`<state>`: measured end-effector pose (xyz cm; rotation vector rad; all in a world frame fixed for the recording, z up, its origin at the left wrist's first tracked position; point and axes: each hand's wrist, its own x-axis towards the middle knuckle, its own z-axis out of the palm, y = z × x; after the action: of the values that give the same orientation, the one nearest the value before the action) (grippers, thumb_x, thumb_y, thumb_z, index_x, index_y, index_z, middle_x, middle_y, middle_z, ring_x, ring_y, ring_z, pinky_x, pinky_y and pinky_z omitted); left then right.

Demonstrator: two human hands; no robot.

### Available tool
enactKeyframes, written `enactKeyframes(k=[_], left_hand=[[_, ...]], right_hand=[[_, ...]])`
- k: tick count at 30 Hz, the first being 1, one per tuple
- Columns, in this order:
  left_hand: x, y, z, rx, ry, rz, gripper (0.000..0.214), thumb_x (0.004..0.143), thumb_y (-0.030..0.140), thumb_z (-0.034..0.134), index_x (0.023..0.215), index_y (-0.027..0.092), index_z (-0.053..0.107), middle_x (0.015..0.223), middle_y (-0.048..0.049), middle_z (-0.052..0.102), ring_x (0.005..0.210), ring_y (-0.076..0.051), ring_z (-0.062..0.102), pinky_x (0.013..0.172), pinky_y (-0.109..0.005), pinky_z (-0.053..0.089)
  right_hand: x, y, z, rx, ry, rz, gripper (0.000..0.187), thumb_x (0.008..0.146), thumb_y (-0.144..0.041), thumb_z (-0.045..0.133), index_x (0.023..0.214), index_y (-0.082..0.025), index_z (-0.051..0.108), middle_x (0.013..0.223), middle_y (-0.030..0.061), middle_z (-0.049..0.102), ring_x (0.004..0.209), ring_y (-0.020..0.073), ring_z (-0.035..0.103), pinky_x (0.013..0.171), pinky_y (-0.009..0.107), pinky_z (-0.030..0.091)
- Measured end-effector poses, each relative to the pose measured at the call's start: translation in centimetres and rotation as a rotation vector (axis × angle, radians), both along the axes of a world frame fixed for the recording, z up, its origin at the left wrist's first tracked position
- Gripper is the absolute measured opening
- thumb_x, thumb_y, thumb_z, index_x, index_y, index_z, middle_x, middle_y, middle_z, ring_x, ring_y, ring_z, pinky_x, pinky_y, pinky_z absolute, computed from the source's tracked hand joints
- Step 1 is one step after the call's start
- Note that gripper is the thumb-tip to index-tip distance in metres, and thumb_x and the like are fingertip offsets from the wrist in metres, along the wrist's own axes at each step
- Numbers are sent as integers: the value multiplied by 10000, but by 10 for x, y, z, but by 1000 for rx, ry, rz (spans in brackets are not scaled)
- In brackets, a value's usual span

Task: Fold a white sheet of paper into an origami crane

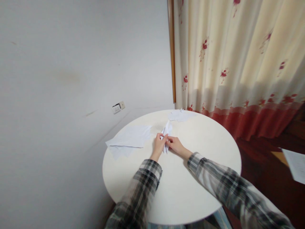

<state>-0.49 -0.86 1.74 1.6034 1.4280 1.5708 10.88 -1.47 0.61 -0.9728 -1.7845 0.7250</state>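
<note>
Thumbs nearly meeting, a left hand [159, 143] and a right hand [175, 145] are pinching a creased white paper [168, 128] over the far half of a round white table [205, 143]. Larger sheets [132, 135] are lying to the left, torn-edged paper [179, 115] is resting near the far rim, and a flowered curtain [234, 60] is hanging beyond.

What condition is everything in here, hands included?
Left hand: pinching the held paper
Right hand: pinching the same paper
Held paper: narrow, apparently folded
Sheets at left: lying overlapped on the table
Far papers: lying near the table's far edge
Curtain: hanging in folds
Wall socket: no plug visible
</note>
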Motion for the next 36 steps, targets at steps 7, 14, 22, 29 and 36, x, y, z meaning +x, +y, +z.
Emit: enactKeyframes(k=[7,14,22,29,36], left_hand=[[-2,4,-4,-93,-218,-52,197,719,325,532,622,188,428,551,52,447,515,-103,459,507,-213,345],[-4,4,-6,-140,-457,-155,218,683,373,549,711,189,436,617,42,521,561,-114,530,566,-230,413],[-4,6,-8,-161,-432,-201,237,668,371,574,758,186,455,635,35,539,567,-117,537,554,-227,415],[-6,10,-13,-154,-330,-193,210,677,351,580,750,182,478,639,18,558,595,-130,546,546,-223,404],[-3,8,-13,-173,-306,-222,211,680,335,588,770,191,462,634,25,563,562,-120,538,534,-216,403]], right_hand=[[0,-10,11,-76,202,-23,267,769,-405,476,904,-195,570,583,-31,517,513,103,458,513,213,367],[7,-3,12,-116,456,-186,326,731,-423,496,948,-182,531,709,10,564,583,117,508,548,238,413],[0,-4,11,-233,481,-146,265,607,-338,621,759,-196,456,611,-33,528,567,113,509,537,236,407],[1,-5,12,-170,306,-283,278,571,-302,625,731,-205,420,579,-60,486,528,109,478,518,232,380],[4,0,6,-103,211,-378,226,594,-258,563,765,-206,426,639,-37,513,574,124,497,571,254,390]])
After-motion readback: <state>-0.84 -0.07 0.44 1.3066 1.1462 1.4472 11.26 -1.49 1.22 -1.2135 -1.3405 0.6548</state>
